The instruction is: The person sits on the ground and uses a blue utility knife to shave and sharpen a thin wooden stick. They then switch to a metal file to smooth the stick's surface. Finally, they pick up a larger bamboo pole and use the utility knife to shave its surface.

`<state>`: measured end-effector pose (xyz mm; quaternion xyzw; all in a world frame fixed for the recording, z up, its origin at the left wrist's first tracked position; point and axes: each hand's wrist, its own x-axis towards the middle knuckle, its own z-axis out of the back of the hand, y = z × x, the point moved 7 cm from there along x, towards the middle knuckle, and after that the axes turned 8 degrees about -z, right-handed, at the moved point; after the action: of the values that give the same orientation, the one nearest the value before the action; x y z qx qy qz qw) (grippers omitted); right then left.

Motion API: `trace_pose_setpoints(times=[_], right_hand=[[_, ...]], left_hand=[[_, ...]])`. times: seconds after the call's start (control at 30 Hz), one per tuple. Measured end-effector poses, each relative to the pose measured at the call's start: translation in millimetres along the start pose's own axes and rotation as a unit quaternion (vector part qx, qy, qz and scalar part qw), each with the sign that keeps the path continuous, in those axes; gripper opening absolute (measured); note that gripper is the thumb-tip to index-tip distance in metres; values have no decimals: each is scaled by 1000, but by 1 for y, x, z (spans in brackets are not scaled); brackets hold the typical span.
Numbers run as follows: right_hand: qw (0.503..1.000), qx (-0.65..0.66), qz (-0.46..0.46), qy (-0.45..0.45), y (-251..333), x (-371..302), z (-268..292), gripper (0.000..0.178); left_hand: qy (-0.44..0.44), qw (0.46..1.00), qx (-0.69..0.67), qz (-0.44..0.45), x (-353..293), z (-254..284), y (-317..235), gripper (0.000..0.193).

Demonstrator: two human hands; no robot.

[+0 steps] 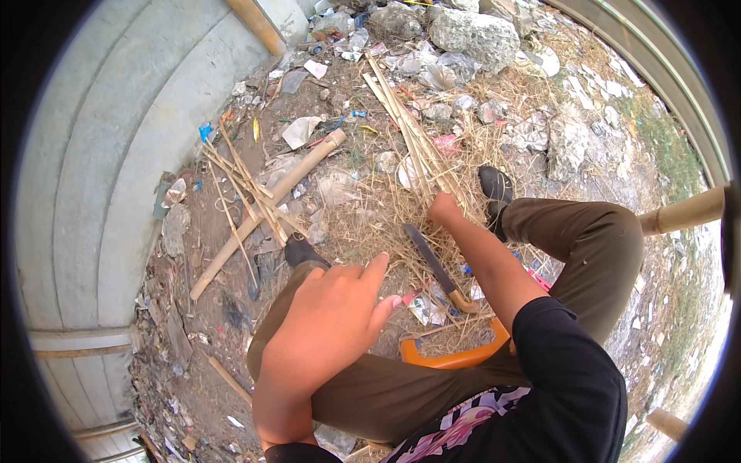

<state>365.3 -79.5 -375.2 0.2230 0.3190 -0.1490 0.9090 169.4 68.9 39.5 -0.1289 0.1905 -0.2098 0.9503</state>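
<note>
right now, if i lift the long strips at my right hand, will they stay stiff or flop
The long strips at the right hand look thin for their length, so they may flex. Their slimness suggests they're light. No tie shows around them, so they could splay.

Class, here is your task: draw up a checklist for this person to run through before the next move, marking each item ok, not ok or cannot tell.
1. Right hand closed on the long strips: ok.
2. Left hand free: ok, raised with nothing visible in it.
3. Knife out of both hands: ok, it lies on the ground between the legs.
4. Knife edge sharp: cannot tell.
5. Bamboo pole free of other pieces: not ok, shorter strips lie across it.
6. Ground clear of litter: not ok, scraps are scattered widely.
</note>
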Motion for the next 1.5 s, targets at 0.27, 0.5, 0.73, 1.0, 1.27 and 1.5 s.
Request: trace_pose_setpoints(times=[0.27, 0.5, 0.73, 1.0, 1.27, 1.5], right_hand=[[980, 188, 49, -52, 30, 27, 27, 37], [961, 262, 33, 87, 90, 32, 134, 15], [938, 264, 42, 220, 90, -126, 202, 7], [864, 392, 93, 302, 39, -274, 142, 22], [862, 338, 321, 200, 54, -280, 141, 33], [891, 196, 409, -21, 57, -252, 179, 22]], left_hand=[[89, 995, -25, 46, 7, -24, 14, 48], [80, 992, -2, 97, 9, -31, 41, 47], [-105, 991, -23, 81, 41, -3, 43, 40], [-386, 855, -235, 254, 110, -14, 140, 46], [-389, 612, -680, 108, 144, 14, 139, 48], [-523, 505, -675, -124, 100, 84, 88, 34]])
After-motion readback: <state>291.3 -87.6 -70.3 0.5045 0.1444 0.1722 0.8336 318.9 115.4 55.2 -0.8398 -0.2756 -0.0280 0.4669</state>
